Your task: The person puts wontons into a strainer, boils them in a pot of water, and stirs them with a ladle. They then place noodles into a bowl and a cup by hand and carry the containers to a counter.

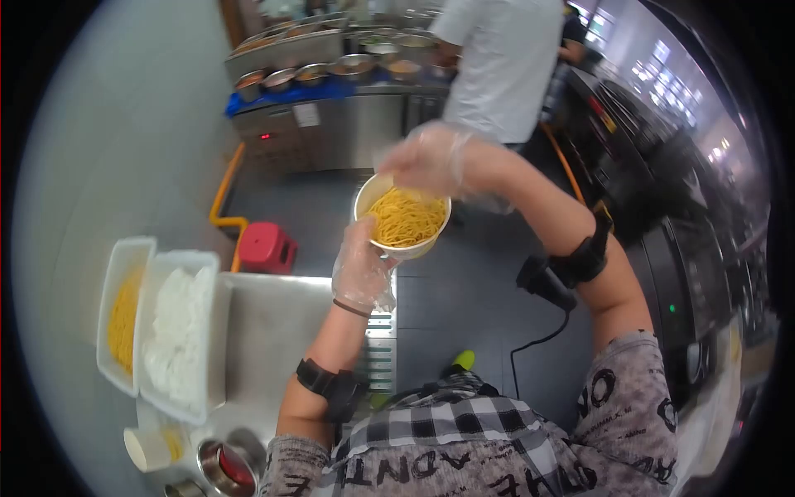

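Near the centre of the frame, the left hand [362,269], in a clear plastic glove, has its fingers wrapped around the side of a round white paper bowl of yellow noodles [403,217] and holds it up in the air, off the steel surface [265,331]. The right hand [431,157], gloved too, sits at the bowl's upper rim with its fingers bent down over the noodles; whether they pinch any strands I cannot tell. At the left edge, on the surface, lie a white rectangular tray of yellow noodles [122,315] and, just beside it, a white rectangular tray of pale noodles [178,327]. A person in a white shirt [501,66] stands at the upper centre
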Tool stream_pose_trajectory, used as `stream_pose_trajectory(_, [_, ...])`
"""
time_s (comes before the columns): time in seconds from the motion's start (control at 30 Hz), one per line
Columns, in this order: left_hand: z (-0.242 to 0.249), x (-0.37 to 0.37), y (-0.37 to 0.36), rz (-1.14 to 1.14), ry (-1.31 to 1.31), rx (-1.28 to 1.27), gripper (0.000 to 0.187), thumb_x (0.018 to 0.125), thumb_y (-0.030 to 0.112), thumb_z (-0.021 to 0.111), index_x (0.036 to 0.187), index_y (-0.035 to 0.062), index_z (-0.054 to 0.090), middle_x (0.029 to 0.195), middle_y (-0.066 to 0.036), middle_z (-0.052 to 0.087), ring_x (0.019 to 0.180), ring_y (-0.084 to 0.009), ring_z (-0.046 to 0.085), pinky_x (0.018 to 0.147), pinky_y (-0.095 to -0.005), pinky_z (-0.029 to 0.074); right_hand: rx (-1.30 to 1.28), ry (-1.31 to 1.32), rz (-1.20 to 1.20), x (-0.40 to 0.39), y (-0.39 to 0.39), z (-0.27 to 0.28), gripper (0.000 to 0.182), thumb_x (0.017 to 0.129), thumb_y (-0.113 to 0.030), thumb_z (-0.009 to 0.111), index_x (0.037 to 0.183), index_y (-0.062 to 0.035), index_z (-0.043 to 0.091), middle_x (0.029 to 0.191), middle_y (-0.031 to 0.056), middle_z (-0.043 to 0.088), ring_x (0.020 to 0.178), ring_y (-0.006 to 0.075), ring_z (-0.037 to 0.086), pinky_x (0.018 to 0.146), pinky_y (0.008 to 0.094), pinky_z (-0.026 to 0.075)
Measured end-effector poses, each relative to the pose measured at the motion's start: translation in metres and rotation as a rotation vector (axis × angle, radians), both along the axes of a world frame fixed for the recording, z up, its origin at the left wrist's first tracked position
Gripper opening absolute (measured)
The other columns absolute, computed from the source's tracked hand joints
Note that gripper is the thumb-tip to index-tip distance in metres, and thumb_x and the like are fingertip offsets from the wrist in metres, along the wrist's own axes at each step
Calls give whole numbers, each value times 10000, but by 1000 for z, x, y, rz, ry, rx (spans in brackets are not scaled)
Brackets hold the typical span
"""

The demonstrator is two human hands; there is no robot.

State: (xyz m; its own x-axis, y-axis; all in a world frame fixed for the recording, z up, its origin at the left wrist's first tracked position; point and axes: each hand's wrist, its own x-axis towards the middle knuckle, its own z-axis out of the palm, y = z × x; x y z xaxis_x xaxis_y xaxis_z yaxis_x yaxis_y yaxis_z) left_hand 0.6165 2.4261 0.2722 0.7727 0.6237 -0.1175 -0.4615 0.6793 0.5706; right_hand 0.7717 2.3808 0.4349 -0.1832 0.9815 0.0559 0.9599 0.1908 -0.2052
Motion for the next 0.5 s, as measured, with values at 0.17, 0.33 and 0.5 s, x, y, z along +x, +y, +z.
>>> stream_pose_trajectory(0.17, [-3, 152, -57, -170, 132, 55, 387, 840, 301, 514, 1149, 89, 422, 1117, -62, 491, 1020, -202, 492, 805, -374, 430, -98, 196, -262, 145, -94, -12, 263, 783, -226, 542, 1006, -110, 618, 894, 131, 627, 807, 266, 611, 711, 348, 486])
stream_pose_trajectory(0.33, [-70, 119, 14, -425, 137, -55, 371, 842, 299, 512, 1144, 101, 426, 1096, -64, 491, 1026, -207, 492, 801, -395, 428, -265, -21, -414, 72, -57, -73, 254, 725, -196, 607, 959, -102, 635, 837, 142, 621, 770, 290, 598, 689, 368, 474])
stream_pose_trajectory(0.5, [-86, 233, -18, -411, 4, 236, 320, 848, 266, 518, 1114, 107, 434, 1083, -62, 488, 1022, -191, 495, 811, -400, 432, -509, 236, -736, 175, -94, -87, 212, 682, -171, 636, 884, -115, 663, 839, 82, 643, 739, 226, 604, 674, 297, 475])
